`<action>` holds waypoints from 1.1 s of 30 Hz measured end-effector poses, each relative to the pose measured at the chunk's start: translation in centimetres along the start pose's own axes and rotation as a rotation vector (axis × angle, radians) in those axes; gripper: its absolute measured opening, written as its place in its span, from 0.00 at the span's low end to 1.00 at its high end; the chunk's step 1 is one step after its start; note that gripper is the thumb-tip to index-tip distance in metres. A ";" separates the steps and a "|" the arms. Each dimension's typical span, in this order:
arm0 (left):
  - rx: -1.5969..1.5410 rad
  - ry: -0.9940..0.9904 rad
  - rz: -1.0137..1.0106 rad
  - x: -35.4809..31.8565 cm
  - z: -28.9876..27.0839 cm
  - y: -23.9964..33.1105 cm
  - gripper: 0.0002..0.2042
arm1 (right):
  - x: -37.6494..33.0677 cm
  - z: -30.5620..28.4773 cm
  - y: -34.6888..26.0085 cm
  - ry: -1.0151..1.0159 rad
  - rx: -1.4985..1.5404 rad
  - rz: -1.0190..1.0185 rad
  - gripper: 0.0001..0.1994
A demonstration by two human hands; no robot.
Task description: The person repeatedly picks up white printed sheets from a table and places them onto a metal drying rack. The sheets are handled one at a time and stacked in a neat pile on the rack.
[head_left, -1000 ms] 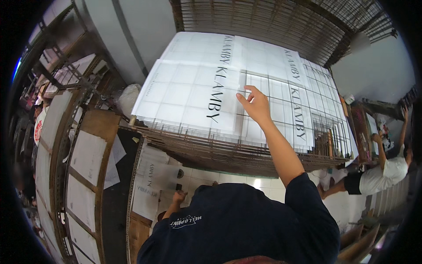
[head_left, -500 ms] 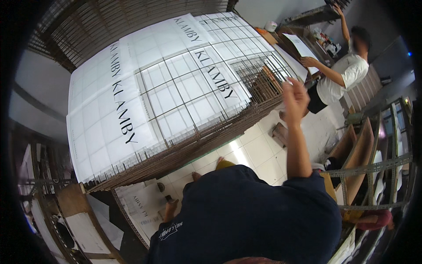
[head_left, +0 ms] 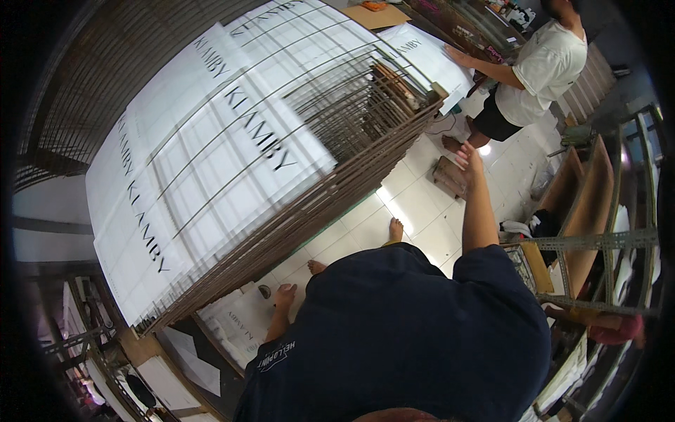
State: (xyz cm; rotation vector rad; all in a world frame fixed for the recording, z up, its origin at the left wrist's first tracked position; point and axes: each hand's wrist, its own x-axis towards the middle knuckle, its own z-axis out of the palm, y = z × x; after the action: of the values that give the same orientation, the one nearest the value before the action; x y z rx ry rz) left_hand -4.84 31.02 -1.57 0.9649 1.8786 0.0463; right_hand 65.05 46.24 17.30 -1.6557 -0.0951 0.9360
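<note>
My right hand (head_left: 469, 160) is raised over the floor to the right of the drying rack, fingers loosely apart and nothing visible in it. Down at my left side, my left hand (head_left: 285, 295) hangs empty beside the rack's near corner, its fingers loosely bent. The drying rack (head_left: 309, 211) is a stack of wire-grid shelves. On it lie large white sheets with black print (head_left: 204, 155), partly under the wires of a shelf. Neither hand touches the rack or the sheets.
At the far right a co-worker in a white shirt (head_left: 552, 56) rests a hand on a white printed sheet (head_left: 422, 60). A small wooden stool (head_left: 450, 176) stands on the tiled floor. Metal shelving (head_left: 598, 243) with boards is on my right; a printed sheet (head_left: 235, 323) lies lower left.
My right hand has lowered and its fingers have loosened. The view has shifted, moving the rack leftward. The co-worker has put the sheet down and lowered the raised arm.
</note>
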 end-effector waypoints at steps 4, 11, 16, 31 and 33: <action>0.075 -0.094 -0.130 -2.5 5.1 -0.4 0.23 | 8.8 -0.3 1.3 -0.065 0.071 0.191 0.29; 0.206 0.048 0.080 -9.1 11.2 5.1 0.22 | 19.3 2.7 -1.1 -0.187 0.027 0.255 0.34; -0.012 -0.032 0.169 -14.7 10.3 22.6 0.20 | 23.8 4.6 -2.4 -0.196 0.391 0.297 0.36; -0.195 -0.542 0.527 -16.1 22.4 53.8 0.18 | 23.0 4.4 -7.4 -0.465 0.612 0.185 0.10; -0.193 -0.540 0.622 -14.7 26.0 57.2 0.21 | 20.9 4.4 -8.0 -0.490 0.672 0.146 0.15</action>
State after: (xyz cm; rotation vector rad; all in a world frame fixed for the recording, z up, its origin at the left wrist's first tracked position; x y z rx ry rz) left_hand 52.44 51.33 20.08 1.2447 1.0201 0.3015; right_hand 79.76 63.19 13.26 -0.8052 0.0127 1.2994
